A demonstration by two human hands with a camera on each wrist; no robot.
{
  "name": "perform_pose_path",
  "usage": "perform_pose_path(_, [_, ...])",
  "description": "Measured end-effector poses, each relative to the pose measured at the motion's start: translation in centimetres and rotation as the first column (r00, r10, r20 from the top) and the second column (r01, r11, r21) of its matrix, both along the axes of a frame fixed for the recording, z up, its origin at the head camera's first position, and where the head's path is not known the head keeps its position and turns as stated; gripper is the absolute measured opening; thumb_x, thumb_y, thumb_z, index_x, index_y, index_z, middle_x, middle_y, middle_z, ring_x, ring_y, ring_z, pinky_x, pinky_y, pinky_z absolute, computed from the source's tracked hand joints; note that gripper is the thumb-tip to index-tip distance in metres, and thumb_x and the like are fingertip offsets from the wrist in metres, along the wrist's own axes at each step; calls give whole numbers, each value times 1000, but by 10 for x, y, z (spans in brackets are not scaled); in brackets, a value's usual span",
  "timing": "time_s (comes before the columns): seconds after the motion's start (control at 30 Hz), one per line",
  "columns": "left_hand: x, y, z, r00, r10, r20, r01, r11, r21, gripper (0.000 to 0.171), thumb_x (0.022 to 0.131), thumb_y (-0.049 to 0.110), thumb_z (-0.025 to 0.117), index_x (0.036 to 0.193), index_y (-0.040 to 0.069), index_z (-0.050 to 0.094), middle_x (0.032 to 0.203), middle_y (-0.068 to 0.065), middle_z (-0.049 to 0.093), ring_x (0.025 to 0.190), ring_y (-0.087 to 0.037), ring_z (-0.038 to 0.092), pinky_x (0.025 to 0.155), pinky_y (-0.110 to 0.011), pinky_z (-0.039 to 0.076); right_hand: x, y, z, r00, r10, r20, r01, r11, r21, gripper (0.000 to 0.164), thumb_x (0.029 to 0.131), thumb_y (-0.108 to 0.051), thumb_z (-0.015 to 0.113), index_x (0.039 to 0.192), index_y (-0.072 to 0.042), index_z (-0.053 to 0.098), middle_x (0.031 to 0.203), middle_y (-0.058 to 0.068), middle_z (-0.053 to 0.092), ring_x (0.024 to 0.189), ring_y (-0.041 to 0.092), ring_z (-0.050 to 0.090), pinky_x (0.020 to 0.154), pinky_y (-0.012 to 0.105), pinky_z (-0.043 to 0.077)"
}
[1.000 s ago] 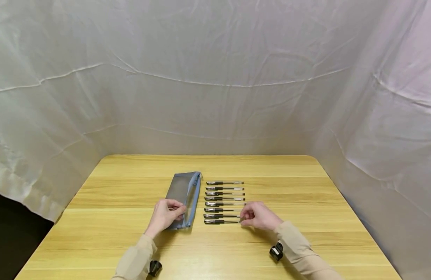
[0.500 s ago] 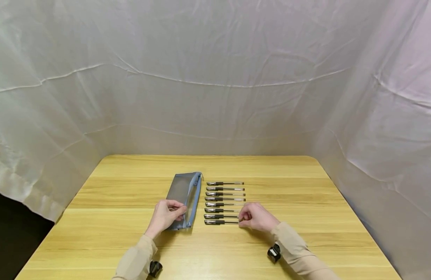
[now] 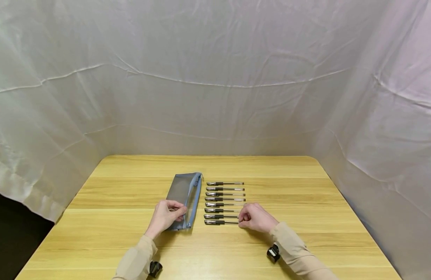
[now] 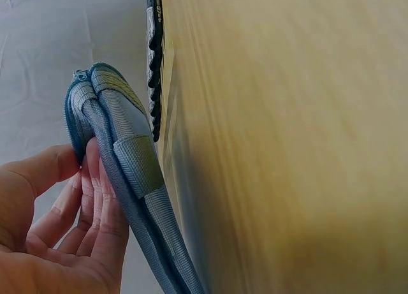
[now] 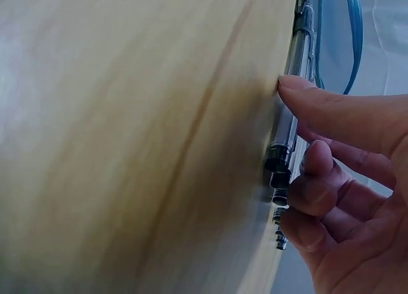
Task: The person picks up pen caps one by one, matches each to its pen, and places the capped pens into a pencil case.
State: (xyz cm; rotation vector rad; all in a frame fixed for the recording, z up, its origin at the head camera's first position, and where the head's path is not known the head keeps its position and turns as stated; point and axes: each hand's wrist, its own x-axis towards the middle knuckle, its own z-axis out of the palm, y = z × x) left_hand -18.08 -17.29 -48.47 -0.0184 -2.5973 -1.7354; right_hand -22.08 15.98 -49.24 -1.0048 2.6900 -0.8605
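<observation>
A grey-blue mesh zip pouch (image 3: 178,187) lies left of the table's middle, its zipped opening parted toward the right. My left hand (image 3: 165,215) pinches one edge of that opening near its front end; in the left wrist view the thumb is outside the edge and the fingers (image 4: 95,201) reach behind it. Several black capped gel pens lie in a column beside the pouch, caps toward it. At the nearest pen (image 3: 215,222), my right hand (image 3: 258,217) pinches the clear barrel between thumb (image 5: 306,93) and fingers, covering its rear part in the head view.
The other pens (image 3: 224,194) lie parallel, close behind the nearest one. The wooden table (image 3: 215,256) extends all round them. Pale cloth (image 3: 215,97) hangs behind and at both sides. A small black device (image 3: 273,253) sits at the right wrist, another (image 3: 155,268) at the left.
My right hand has shifted slightly left along the nearest pen's barrel, then stayed almost still. The left hand and the pouch look nearly unmoved.
</observation>
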Motion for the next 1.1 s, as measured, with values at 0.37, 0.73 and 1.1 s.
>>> perform_pose_path(0.37, [0,1,0,1000,2,5,-3,1000,3,14,88,4,74,93,-9,75,80,-21,75,59,-19,71,57,-26,60,1,2,-1,999,12,-36,-12,1000,-1,8,83,-4,78,80,-9,73,74,-5,65,68,-4,45,60,15,44])
perform_pose_path(0.73, [1,1,1,1000,-4,3,4,1000,-5,14,89,5,75,92,-8,75,78,-20,75,59,-20,71,57,-26,60,5,5,7,999,-28,41,29,999,-32,7,86,-7,75,81,-9,72,73,-5,59,65,-1,45,58,16,43])
perform_pose_path(1.1, [1,1,0,1000,2,7,-1,1000,-14,14,89,5,74,92,-8,75,78,-19,75,59,-20,71,57,-27,61,1,11,14,997,26,70,-20,997,-80,4,92,-7,68,90,-4,68,77,0,63,67,-2,48,59,18,48])
